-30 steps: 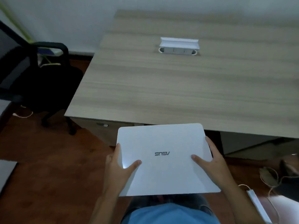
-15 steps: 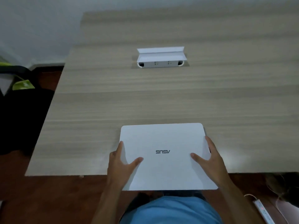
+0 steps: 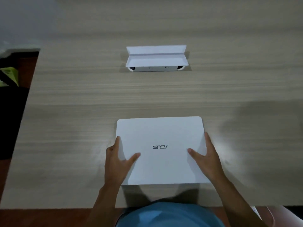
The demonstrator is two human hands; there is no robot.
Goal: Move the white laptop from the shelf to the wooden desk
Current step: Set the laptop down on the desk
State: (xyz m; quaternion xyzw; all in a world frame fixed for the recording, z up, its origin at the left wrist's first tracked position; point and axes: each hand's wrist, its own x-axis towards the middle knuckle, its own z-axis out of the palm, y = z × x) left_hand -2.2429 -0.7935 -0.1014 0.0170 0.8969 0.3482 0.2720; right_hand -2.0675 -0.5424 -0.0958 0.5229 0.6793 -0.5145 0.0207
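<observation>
While both hands grip its side edges, a closed white laptop [image 3: 161, 150] sits over the near part of a wooden desk [image 3: 82, 112], seen from above by a camera on the person's head. The laptop lid faces up, with a dark logo near its middle that reads upside down from this angle. Its corners are rounded. A shadow lies on the desk just beneath its near edge; whether the laptop is resting flat on the surface or held slightly above it cannot be told.

The left hand [image 3: 117, 163] grasps the laptop's left edge: the thumb lies across the top of the lid, pointing toward the logo, while the fingers run along and under the side. The right hand [image 3: 207, 158] mirrors it on the right edge, thumb on the lid and fingers stretched along the side. Both bare forearms reach in from the bottom of the view, either side of a blue shirt [image 3: 168, 215].

Further back on the desk, well apart from the laptop and roughly in line with it, stands a white cable box [image 3: 156, 58] set into the desktop, its flap lid raised open. The desk has a pale grey-brown grain running left to right.

To the left of the desk, a strip of reddish-brown floor [image 3: 33, 66] shows, along with a dark shape [image 3: 11, 120] too dim to identify. A pale wall [image 3: 24, 17] fills the upper left corner.
</observation>
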